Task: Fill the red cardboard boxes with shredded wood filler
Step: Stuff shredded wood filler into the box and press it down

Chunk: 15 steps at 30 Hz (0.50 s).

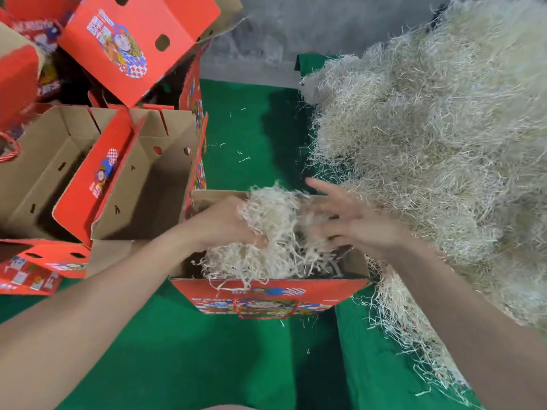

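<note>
Right in front of us the open red box (266, 294) stands on the green surface (251, 137), partly filled with shredded wood filler (266, 263), a few strands hanging over its near wall. Our left hand (222, 223) is over the box, its fingers (258, 240) curled round a pale clump (272, 208) of filler. Our right hand (361, 226) hovers above the box's right side, blurred, fingers straight and spread apart, holding nothing. The big heap (444, 143) of filler lies to the right, just beside the box. To the left stand two empty boxes (59, 173), flaps up, with a tilted box (133, 45) above them.
</note>
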{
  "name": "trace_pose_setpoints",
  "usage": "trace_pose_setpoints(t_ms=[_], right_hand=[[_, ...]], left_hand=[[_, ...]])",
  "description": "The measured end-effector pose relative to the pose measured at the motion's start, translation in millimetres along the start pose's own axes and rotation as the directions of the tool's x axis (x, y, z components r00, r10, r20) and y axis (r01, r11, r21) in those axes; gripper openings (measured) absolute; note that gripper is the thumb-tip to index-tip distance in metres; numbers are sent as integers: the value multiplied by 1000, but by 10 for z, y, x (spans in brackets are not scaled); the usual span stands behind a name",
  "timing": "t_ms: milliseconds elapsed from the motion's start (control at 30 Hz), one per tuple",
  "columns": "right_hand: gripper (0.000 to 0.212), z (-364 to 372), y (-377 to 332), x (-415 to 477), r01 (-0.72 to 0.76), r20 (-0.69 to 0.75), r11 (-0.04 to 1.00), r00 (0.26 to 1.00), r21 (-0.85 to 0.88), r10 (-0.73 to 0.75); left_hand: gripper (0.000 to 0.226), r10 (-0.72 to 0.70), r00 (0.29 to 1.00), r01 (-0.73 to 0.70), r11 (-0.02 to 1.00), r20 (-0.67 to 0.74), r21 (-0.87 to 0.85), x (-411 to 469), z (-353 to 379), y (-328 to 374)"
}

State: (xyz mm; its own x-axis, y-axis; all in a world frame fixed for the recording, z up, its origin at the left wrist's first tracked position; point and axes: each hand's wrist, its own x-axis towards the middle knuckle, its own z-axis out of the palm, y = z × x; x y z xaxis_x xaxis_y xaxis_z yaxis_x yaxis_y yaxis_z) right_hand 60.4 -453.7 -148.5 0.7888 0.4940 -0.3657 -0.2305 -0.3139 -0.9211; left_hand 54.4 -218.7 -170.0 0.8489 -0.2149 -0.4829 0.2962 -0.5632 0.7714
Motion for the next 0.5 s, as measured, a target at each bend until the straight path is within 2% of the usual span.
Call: trace_pose_setpoints(t_ms=[33,67,167,200,267,333,400,433,500], right_hand=[[76,114,-17,50,8,65,999,998,-31,-6],[79,208,-16,92,14,66,998,998,-69,-10],[62,221,22,146,-1,-98,1000,995,-24,-1],[56,175,35,123,-12,-131,1000,991,10,13],[73,92,84,85,-49,-175,997,983,59,59],[90,93,112,85,-79,-181,994,979,80,92],[84,99,129,84,-93,-176,991,978,96,109],[73,86,125,69,-90,-178,991,978,95,106],[56,54,92,30,-85,-220,995,971,50,94]], left_hand=[[34,62,996,-63,998,61,7,11,80,68],[30,83,991,-82,997,105,-6,-2,119,142],[62,-28,990,40,996,138,-82,-30,-31,137],[63,-62,981,91,984,185,-152,-36,-134,64],[52,-110,948,170,968,299,-185,-113,-265,-43],[45,-139,926,169,984,352,-59,-140,-265,-100],[39,-133,967,126,991,219,50,-110,-193,-125],[48,-128,987,125,992,99,29,-67,-185,-143],[69,-151,983,137,981,-100,-136,-20,-198,-153]])
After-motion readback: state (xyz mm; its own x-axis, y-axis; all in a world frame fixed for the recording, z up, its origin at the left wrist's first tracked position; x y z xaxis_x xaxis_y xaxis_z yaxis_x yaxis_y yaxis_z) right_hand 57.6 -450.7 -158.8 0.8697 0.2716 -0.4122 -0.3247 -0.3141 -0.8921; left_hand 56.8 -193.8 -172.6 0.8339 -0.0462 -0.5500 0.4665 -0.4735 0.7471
